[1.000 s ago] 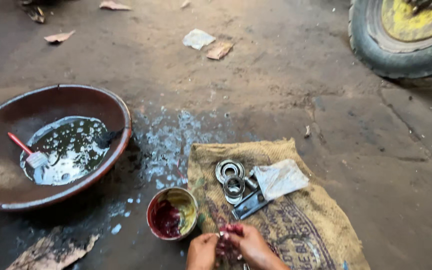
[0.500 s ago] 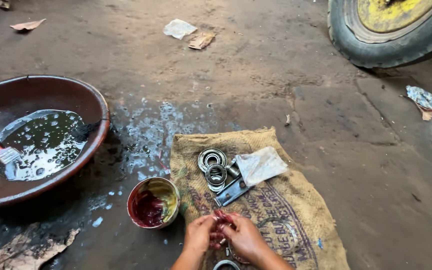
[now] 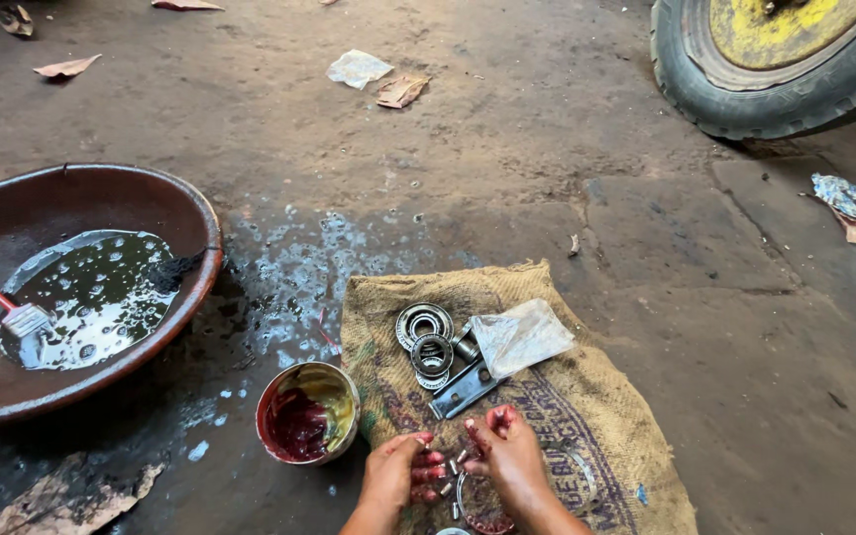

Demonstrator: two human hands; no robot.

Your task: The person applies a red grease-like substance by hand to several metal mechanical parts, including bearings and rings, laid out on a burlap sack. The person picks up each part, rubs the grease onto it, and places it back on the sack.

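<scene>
My left hand [image 3: 400, 474] and my right hand [image 3: 509, 454] are close together at the near end of a burlap sack [image 3: 587, 416], fingertips smeared with red grease. Between and under them lies a greasy metal bearing ring [image 3: 476, 507] with a few small steel rollers [image 3: 451, 468] loose beside it. My left fingers lie together, pointing at the rollers. My right hand hovers over the ring's rim, and its grip is hidden. A tin of red grease [image 3: 307, 412] stands just left of the sack.
Further up the sack lie two round bearings [image 3: 426, 335], a flat metal piece [image 3: 462, 388] and a clear plastic bag [image 3: 521, 335]. A large brown basin [image 3: 101, 381] holds dark liquid and a red-handled brush [image 3: 7, 305]. A tyre [image 3: 775, 69] stands at the top right. Paper scraps litter the wet floor.
The view has shifted, so the basin and sack sit differently in frame. My hands, pinched together over something red earlier, have come apart a little over the ring and rollers.
</scene>
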